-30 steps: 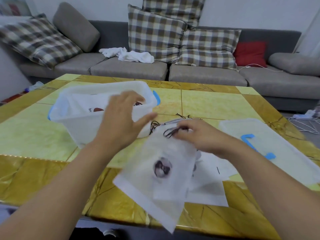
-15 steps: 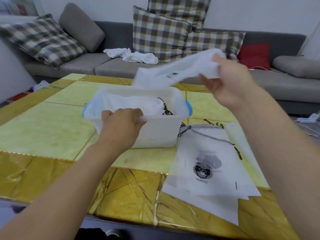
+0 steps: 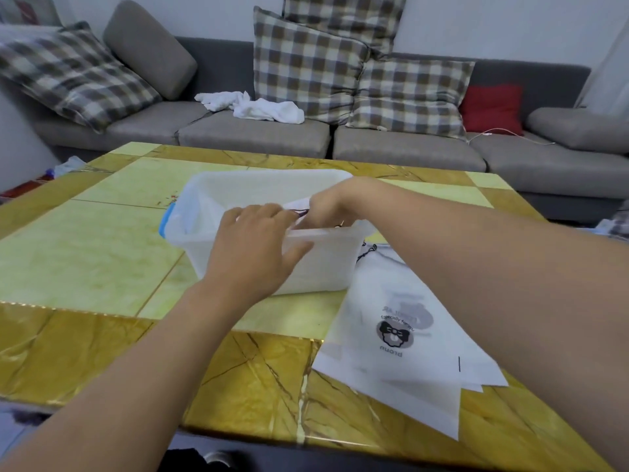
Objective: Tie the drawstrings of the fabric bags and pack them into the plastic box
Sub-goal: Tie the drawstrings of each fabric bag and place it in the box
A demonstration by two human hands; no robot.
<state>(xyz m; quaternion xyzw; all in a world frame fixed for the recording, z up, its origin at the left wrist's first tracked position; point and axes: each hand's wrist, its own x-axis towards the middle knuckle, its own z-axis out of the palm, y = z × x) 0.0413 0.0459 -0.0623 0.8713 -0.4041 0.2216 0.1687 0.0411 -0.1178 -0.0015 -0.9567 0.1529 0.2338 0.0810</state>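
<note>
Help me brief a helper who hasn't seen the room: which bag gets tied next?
On the yellow table, look right of the clear plastic box. A flat stack of white bags lies there; take the top one, the only one showing a round black bow logo.

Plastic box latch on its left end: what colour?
Blue; the latch is on the translucent white plastic box, clearest in the head view.
</note>
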